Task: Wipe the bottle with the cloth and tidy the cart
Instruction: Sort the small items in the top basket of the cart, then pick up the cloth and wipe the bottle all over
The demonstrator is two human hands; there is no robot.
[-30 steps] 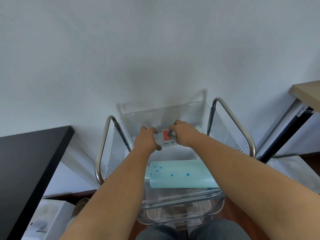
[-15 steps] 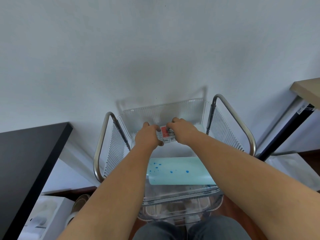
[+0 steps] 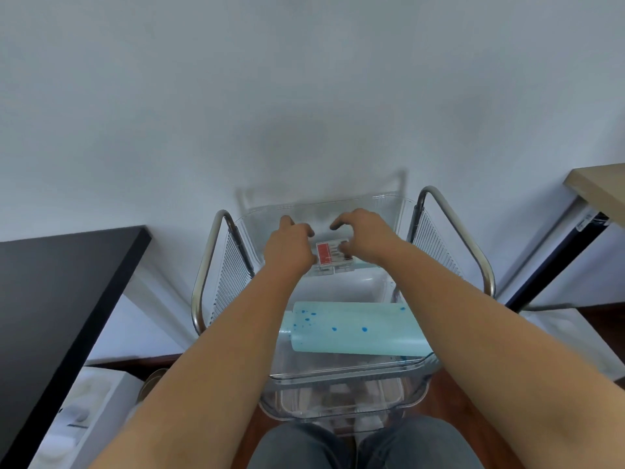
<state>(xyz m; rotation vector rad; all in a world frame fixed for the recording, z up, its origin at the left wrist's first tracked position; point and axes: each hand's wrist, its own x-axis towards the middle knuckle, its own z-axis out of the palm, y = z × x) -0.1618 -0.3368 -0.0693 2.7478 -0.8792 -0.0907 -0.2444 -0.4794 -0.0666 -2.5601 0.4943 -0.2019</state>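
Note:
A pale blue bottle (image 3: 355,328) with dark blue spots lies on its side in the near half of the clear top tray (image 3: 419,362) of the cart. At the far end of that tray sits a small clear box with a red label (image 3: 333,255). My left hand (image 3: 287,248) covers the box's left edge, fingers loosely curled. My right hand (image 3: 367,236) arches over its right side, fingers spread and lifted, thumb close to the lid. Neither hand clasps the box. I see no cloth.
Metal tube handles (image 3: 453,225) rise on both sides of the cart. A lower clear tray (image 3: 338,401) holds blurred items. A black table (image 3: 50,282) stands left, a wooden table (image 3: 602,187) right, a white box (image 3: 84,418) on the floor, the wall right behind.
Both hands gripped the labelled box before; now their fingers have spread and lifted off it. The box rests at the far end of the tray.

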